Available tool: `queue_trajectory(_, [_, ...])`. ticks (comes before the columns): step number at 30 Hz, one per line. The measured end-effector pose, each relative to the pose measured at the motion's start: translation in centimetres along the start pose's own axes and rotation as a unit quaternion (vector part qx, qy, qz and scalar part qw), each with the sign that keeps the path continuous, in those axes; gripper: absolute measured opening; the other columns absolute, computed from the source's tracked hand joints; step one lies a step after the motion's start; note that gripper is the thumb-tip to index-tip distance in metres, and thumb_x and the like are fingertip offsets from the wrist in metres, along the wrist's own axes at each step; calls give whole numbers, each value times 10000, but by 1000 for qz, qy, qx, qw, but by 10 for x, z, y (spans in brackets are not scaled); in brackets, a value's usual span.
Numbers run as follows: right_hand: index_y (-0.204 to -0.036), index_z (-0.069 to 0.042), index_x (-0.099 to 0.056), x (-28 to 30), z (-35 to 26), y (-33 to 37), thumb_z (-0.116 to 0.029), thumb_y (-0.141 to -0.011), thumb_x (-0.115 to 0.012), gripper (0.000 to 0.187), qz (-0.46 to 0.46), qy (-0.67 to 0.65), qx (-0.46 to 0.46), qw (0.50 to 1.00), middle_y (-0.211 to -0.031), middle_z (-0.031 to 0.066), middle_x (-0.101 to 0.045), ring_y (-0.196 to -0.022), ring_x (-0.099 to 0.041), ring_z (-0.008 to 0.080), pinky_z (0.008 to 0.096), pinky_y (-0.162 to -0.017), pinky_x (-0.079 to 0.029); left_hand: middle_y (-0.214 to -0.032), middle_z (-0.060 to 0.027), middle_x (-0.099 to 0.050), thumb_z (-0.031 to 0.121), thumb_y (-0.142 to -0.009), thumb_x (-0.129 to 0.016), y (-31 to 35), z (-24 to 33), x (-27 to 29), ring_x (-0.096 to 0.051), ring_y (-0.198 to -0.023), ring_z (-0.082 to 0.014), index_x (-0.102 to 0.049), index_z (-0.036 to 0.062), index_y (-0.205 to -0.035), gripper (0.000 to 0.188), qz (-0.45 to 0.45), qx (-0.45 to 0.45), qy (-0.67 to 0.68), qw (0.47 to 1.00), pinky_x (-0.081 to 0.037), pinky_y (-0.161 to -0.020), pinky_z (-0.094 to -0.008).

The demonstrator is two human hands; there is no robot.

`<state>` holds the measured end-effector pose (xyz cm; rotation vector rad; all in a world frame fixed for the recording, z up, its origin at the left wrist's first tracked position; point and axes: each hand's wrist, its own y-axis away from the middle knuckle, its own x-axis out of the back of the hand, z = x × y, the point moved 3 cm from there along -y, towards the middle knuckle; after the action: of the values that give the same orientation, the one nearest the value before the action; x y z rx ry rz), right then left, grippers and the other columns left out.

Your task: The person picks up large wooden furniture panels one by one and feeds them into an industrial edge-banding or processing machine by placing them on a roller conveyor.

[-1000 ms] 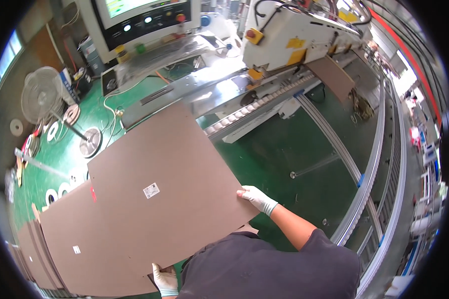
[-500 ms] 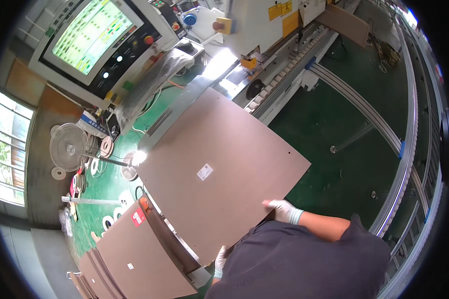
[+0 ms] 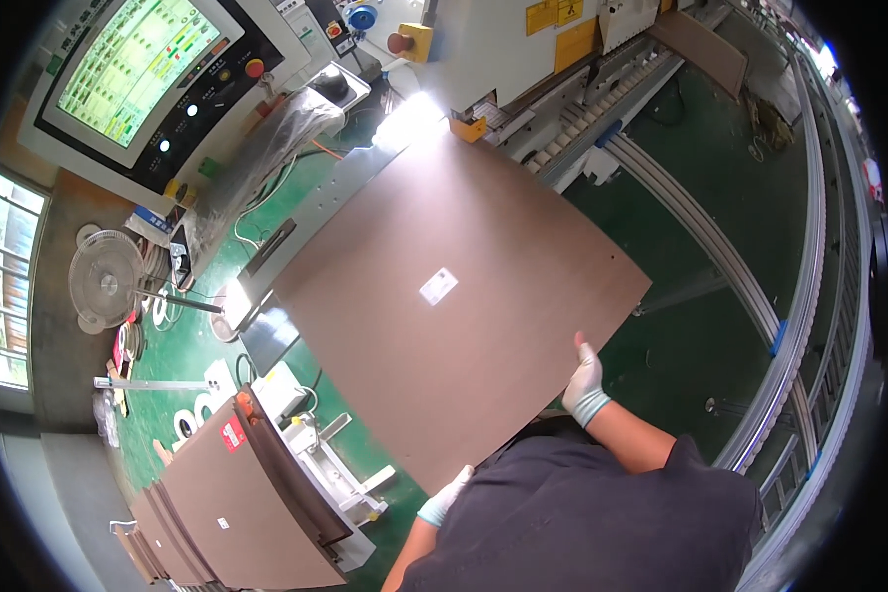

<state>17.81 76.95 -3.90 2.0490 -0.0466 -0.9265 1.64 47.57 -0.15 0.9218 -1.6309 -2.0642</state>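
A large flat brown panel (image 3: 395, 335) with a white label near its middle lies level in front of me. Its far corner reaches under the machine's front, while its left edge rests along a grey metal guide plate (image 3: 306, 237). My right hand (image 3: 584, 379), in a white glove, grips the near right edge, with the thumb on top and the fingers hidden underneath. At the near corner, my left hand (image 3: 448, 496), also gloved, holds the edge; its fingers are mostly under the panel.
Further brown panels (image 3: 237, 493) lean in a stack at lower left. A control console with a lit screen (image 3: 138, 69) stands at upper left, near a fan (image 3: 106, 280). A roller track (image 3: 602, 113) runs to the upper right, beside curved metal rails (image 3: 701, 227).
The panel has moved forward and to the right, closer to the machine. Both hands have moved with it, and a white-metal stand now shows left of the near corner.
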Motion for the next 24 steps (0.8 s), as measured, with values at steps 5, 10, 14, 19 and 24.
queue_trajectory(5, [-1288, -59, -568, -5, -71, -32, -500, -936, -649, 570, -28, 13, 56, 998, -1270, 119, -616, -1158, -591, 304, 466, -1030, -463, -1314, -107, -602, 512, -1060, -431, -28, 6, 0, -537, -1191, -170, -552, -20, -1367, 626, -56, -154, -176, 971, -450, -1041, -330])
queue_trajectory(10, [-1349, -96, -537, -8, -132, -60, -502, -960, -606, 566, -14, -24, 115, 993, -1317, 96, -593, -1213, -552, 303, 468, -1052, -430, -1032, -180, -711, 558, -1056, -356, -32, 63, -37, -622, -1017, -203, -670, -64, -1124, 701, 22, -117, -401, 908, -461, -954, -376])
queue_trajectory(14, [-1385, -111, -523, -32, -160, -56, -529, -998, -499, 571, 0, -17, 130, 991, -1398, 94, -553, -1264, -517, 328, 488, -1077, -398, -917, -189, -713, 544, -1065, -351, -61, 78, -79, -637, -928, -236, -686, -70, -998, 702, -13, -282, -392, 875, -462, -920, -372])
queue_trajectory(19, [-1422, -120, -489, -48, -94, -15, -603, -936, -559, 689, 6, 15, 29, 999, -1436, 100, -523, -1282, -498, 328, 495, -1101, -379, -995, -136, -713, 434, -1097, -304, -51, 119, -118, -650, -924, -235, -680, -25, -1025, 598, -84, -305, -219, 923, -501, -878, -353])
queue_trajectory(24, [-1352, -146, -564, -49, -21, 13, -637, -914, -578, 658, 31, 29, 33, 999, -1361, 46, -594, -1226, -550, 292, 453, -1062, -428, -1075, -160, -714, 321, -1035, -479, -30, 149, -23, -670, -1017, -284, -700, 22, -1111, 379, 145, -552, -352, 742, -509, -932, -388])
